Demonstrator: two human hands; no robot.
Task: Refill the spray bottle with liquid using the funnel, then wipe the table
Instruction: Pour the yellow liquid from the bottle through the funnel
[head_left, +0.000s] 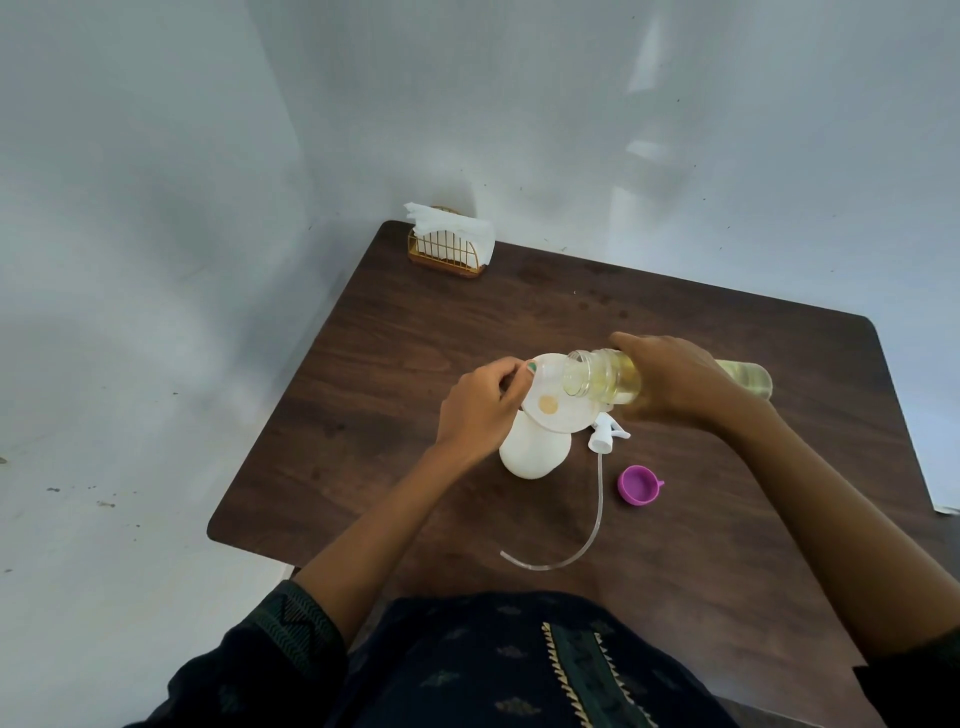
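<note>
So, the funnel (558, 395) is seated in the neck of the white spray bottle (535, 452), which stands upright near the middle of the table (363, 467). The funnel's near-left rim is pinched by the left hand (480, 410), fingers curled around the edge, most likely so the thing isn't tipped or knocked out once liquid hits it. The clear bottle (608, 382) of yellowish liquid is gripped around its middle by the right hand (670, 379) and is tilted almost flat, mouth held right over the funnel's bowl. A small pool of yellow can be seen at the bottom of the funnel, so the pour looks to be underway, though no stream can actually be made out.

The spray head (605, 434) has been left lying on the table just right of the spray bottle, with its long tube (587, 535) curled toward the near edge. A purple cap (639, 484) is sat open side up a bit further right. Both are close under the pouring arm, so they could get nudged or dripped on if the clear bottle is swung back carelessly. A wire holder with white napkins (449, 241) is parked at the far corner, well apart from everything, probably meant for the wiping part, which isn't started yet.
</note>
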